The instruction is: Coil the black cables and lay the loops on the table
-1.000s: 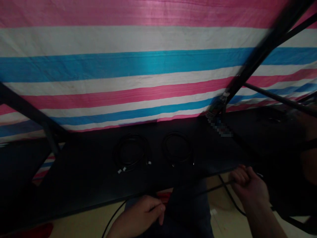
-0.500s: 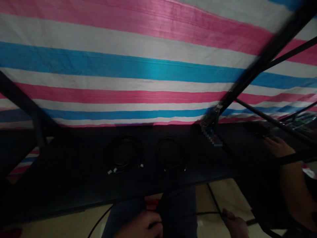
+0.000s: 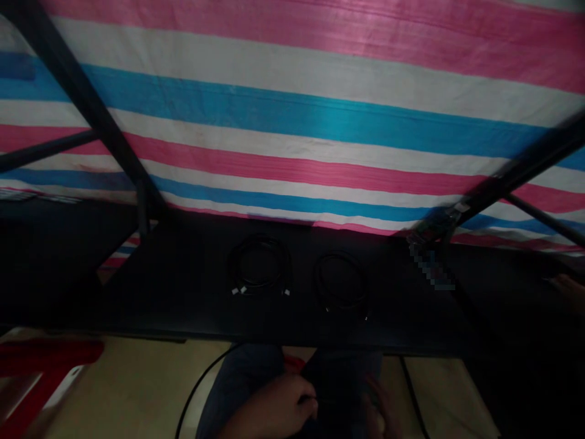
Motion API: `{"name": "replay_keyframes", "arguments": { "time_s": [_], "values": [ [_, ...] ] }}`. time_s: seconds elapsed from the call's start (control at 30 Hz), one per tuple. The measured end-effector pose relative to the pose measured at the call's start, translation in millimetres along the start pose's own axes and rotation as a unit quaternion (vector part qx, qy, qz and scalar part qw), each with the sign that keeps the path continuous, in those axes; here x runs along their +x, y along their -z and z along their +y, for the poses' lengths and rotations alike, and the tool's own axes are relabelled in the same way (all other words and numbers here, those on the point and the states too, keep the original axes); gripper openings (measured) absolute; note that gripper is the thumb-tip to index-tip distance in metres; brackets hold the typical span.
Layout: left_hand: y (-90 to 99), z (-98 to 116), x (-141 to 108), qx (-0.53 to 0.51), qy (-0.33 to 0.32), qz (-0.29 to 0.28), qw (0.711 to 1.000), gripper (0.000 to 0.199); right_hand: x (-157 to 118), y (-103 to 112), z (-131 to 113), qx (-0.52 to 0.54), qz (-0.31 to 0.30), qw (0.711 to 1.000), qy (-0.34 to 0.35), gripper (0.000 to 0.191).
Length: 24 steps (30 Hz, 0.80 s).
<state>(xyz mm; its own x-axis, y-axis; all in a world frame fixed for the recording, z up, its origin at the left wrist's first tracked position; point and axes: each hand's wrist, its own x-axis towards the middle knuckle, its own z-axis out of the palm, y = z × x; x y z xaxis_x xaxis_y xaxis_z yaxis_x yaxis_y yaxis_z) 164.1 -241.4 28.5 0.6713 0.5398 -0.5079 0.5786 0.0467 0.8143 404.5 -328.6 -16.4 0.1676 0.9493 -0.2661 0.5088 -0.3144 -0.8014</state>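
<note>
My left hand [image 3: 292, 399] is closed in front of my lap, thumb and fingers pinched on a black cable [image 3: 200, 381], one stretch of which hangs to the left below the table edge. My right hand [image 3: 380, 405] is just to the right, over my right thigh. It is dim and smeared, so its grip cannot be made out. On the black table [image 3: 183, 311] beyond lie two coiled black cables: a left coil [image 3: 235, 265] with pale connector ends and a thinner right coil [image 3: 320, 277] with small bright tips.
A clear plastic item [image 3: 432, 228], partly pixelated, leans by the right frame post [image 3: 525, 167]. Another post [image 3: 109, 140] stands left. A striped sheet [image 3: 320, 146] hangs behind. A red stool [image 3: 46, 360] is at lower left. Another person's hand [image 3: 569, 286] shows at the far right.
My right hand has moved left, close to my left hand. My left hand stays closed near my lap. The view has turned left, bringing the red stool in.
</note>
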Motion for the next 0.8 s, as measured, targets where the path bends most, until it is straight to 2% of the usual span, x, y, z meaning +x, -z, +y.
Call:
{"name": "replay_keyframes", "arguments": {
  "time_s": [0.03,0.07,0.13,0.17,0.23,0.27,0.37,0.5,0.63,0.8],
  "values": [
    [0.9,0.8,-0.7,0.003,-0.006,-0.001,1.0,0.027,-3.3,-18.7,-1.4,-0.009,0.032,0.999,0.01,0.066],
    [2.8,2.0,-1.8,0.01,-0.013,-0.002,1.0,0.026,-5.7,-35.3,-5.2,-0.009,0.03,0.999,0.033,0.068],
    [9.6,5.5,-6.0,0.026,-0.027,-0.017,0.999,0.025,-5.8,-56.3,-19.8,-0.015,-0.038,0.997,0.063,0.063],
    [14.5,7.8,-9.1,0.031,-0.035,-0.027,0.999,0.024,-3.3,-59.3,-30.0,-0.028,-0.075,0.994,0.071,0.062],
    [26.3,13.1,-17.3,0.025,-0.048,-0.032,0.998,0.022,5.4,-52.8,-52.5,-0.069,-0.174,0.979,0.084,0.063],
    [32.6,15.9,-22.0,0.016,-0.055,-0.031,0.998,0.023,10.7,-45.7,-63.0,-0.084,-0.197,0.973,0.09,0.063],
    [47.6,23.1,-35.9,-0.008,-0.059,-0.02,0.998,0.027,25.0,-24.2,-84.5,-0.089,-0.222,0.964,0.117,0.056],
    [51.4,24.9,-47.6,-0.027,-0.043,-0.042,0.998,0.029,37.2,-10.3,-87.0,-0.088,-0.249,0.954,0.138,0.058],
    [49.8,13.2,-51.8,-0.062,-0.022,-0.04,0.997,0.026,49.2,4.1,-75.0,-0.084,-0.203,0.965,0.143,0.064],
    [63.0,1.1,-57.7,-0.071,0.024,-0.044,0.996,0.031,63.2,32.6,-62.7,-0.089,-0.151,0.978,0.111,0.068]
  ]
}}
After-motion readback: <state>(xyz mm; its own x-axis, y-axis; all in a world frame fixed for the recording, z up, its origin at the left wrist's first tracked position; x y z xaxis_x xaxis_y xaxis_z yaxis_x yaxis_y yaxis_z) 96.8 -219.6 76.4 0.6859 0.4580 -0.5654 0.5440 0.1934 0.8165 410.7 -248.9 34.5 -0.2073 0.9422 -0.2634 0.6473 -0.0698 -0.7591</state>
